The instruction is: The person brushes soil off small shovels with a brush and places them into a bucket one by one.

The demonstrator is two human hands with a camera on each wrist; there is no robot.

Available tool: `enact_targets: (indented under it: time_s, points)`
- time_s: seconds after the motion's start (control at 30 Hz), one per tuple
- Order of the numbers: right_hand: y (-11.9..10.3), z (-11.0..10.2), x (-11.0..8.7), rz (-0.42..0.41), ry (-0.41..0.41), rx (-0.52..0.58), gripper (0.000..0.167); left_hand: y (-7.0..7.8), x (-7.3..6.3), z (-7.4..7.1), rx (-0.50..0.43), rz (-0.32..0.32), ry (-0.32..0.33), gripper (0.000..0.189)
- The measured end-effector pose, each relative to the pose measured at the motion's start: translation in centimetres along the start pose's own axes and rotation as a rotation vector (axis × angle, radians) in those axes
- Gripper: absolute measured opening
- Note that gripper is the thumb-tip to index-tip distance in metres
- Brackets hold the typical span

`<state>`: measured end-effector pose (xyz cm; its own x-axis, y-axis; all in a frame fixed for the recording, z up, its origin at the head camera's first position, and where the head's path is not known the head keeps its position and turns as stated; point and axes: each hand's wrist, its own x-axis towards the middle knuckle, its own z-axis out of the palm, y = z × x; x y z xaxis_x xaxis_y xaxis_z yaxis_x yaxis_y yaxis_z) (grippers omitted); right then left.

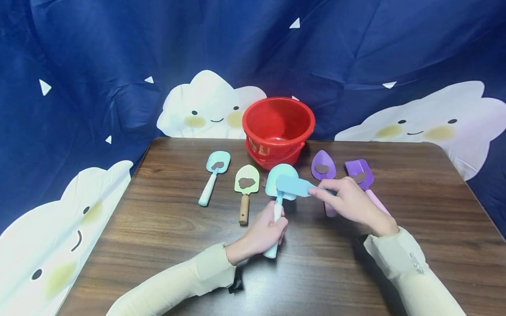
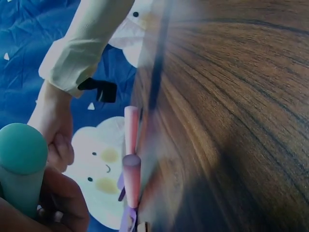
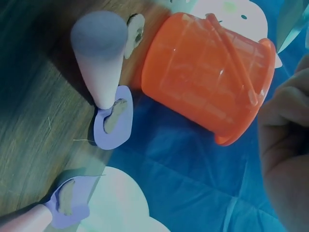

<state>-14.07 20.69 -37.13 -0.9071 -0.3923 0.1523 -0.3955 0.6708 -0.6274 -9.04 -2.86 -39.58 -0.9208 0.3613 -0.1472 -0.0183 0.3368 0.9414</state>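
My left hand [image 1: 262, 230] grips the white handle of a light blue toy shovel [image 1: 281, 170], its blade pointing away from me. In the left wrist view the teal end of the shovel's handle [image 2: 21, 150] pokes out of the fist. My right hand [image 1: 349, 199] pinches a flat blue scraper [image 1: 294, 185] between thumb and fingers. The scraper lies across the shovel blade in the head view and hides part of it. Close to the right hand lie a pointed purple shovel [image 1: 323, 160] and a square purple one [image 1: 365, 169], each with a brown lump.
Behind the hands stands a red bucket [image 1: 261, 151], its handle folded down. Left of the held shovel lie a green shovel [image 1: 247, 171] with a wooden handle and a turquoise shovel [image 1: 223, 157], both bearing brown lumps. A blue cloud-patterned curtain [image 1: 336, 52] hangs behind the wooden table [image 1: 166, 219].
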Motion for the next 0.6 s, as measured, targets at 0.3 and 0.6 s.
enact_targets:
  time_s: [0.3, 0.6]
  points:
    - [1.0, -0.4, 0.7, 0.13, 0.159, -0.066, 0.032, -0.1, -0.5, 0.1, 0.076, -0.027, -0.043, 0.013]
    - [-1.5, -0.1, 0.4, 0.089, 0.078, -0.019, 0.029, -0.5, -0.4, 0.1, 0.173, -0.033, -0.052, 0.014]
